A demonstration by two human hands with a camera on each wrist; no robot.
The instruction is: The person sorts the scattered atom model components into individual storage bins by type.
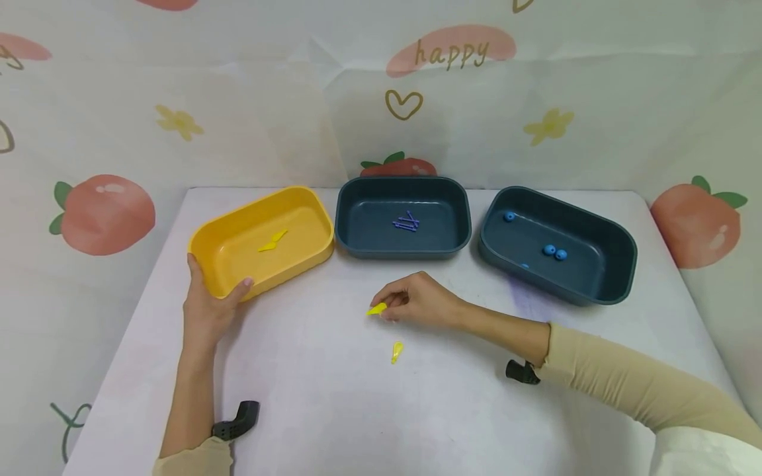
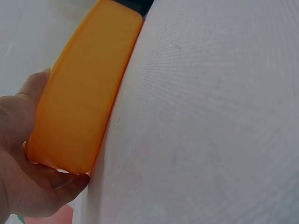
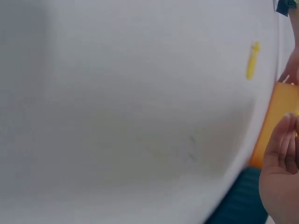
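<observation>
My left hand (image 1: 205, 311) holds the near left corner of a yellow bin (image 1: 297, 268), thumb over the near rim. The left wrist view shows the fingers (image 2: 70, 189) curled around the bin's end. Two small yellow teardrop-shaped pieces (image 1: 268, 246) lie inside the bin. Between thumb and fingertips, my right hand (image 1: 423, 301) pinches another such yellow piece (image 1: 377, 309) over the middle of the table. Just below that hand, one more loose yellow piece (image 1: 397, 352) lies on the white tabletop; it also shows in the right wrist view.
A dark blue bin (image 1: 405, 254) with several purple pegs (image 1: 407, 223) stands beside the yellow one. Farther right, an angled dark blue bin (image 1: 536, 284) holds several blue balls (image 1: 550, 250). Behind the table (image 1: 333, 396) hangs a printed cloth (image 1: 268, 119).
</observation>
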